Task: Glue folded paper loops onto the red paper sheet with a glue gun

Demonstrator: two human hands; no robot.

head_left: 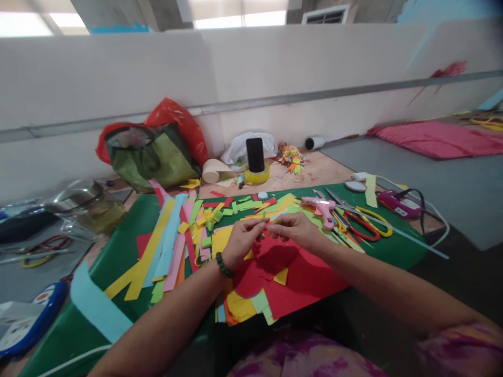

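Note:
My left hand (244, 240), with a green bead bracelet (223, 265) at the wrist, is closed in a pinch. A small green paper piece (264, 215) sticks up at its fingertips. My right hand (294, 229) is pinched close beside it, its fingertips almost meeting the left ones; what lies between them is too small to make out. Below both hands lies red paper (306, 283), with a small yellow paper piece (280, 276) on top. Small folded yellow and green paper pieces (206, 242) are heaped left of my left hand.
A pink glue gun (320, 209) and scissors (363, 230) lie to the right. Long paper strips (151, 251) cover the left of the green mat (121, 235). Behind stand a phone (255, 155) on a tape roll (257, 174), a paper ornament (293, 158) and a green bag (157, 157).

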